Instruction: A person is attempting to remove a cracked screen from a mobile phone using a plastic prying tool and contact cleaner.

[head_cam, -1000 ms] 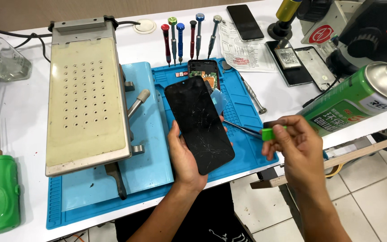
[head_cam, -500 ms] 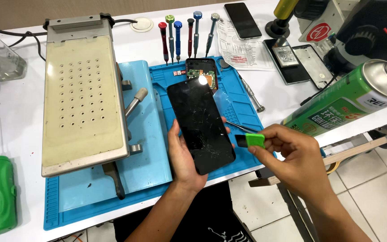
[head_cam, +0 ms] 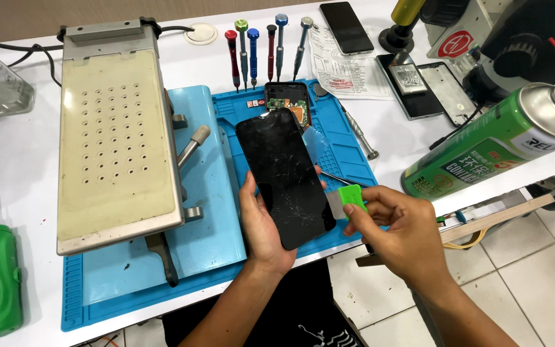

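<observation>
The right hand [head_cam: 403,228], pinching a green-handled scraper [head_cam: 347,199], has closed in at 3 o'clock of the cracked phone [head_cam: 285,177] gripped by the left hand [head_cam: 266,222].

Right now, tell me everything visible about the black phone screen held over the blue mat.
The black phone screen is a long, glossy dark panel with rounded corners, its glass webbed with fine cracks. It is tilted, top end toward the opened phone body, bottom end toward the person. The left hand holds it from beneath and along its left edge. By its right edge, the right hand holds a green-handled scraper with a pale blade. The blue mat lies below.
</observation>
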